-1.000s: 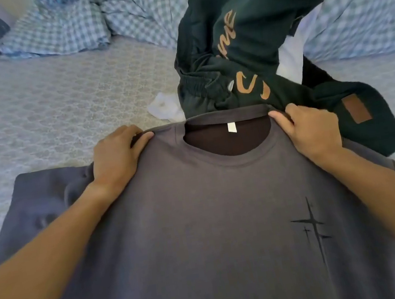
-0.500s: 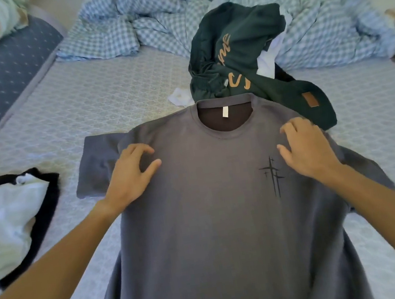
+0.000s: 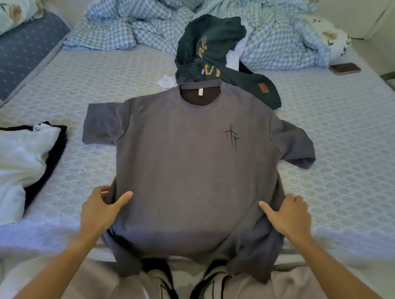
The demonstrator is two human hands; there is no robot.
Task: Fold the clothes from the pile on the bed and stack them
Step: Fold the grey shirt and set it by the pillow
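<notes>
There is only one view, from a wide-angle camera on the person's head. It looks forward and steeply down from above the near edge of the bed (image 3: 345, 152), towards its far edge. The near edge is close under the camera, and the person's shoes (image 3: 185, 297) show below it. The picture bends at its sides.

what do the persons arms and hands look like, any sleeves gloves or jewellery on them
Both forearms are bare as far as the frame shows, with no sleeve in view. The left hand and right hand wear no gloves, and no rings, watch or bracelet show at the fingers or wrists. Nails look short and unpainted.
</notes>
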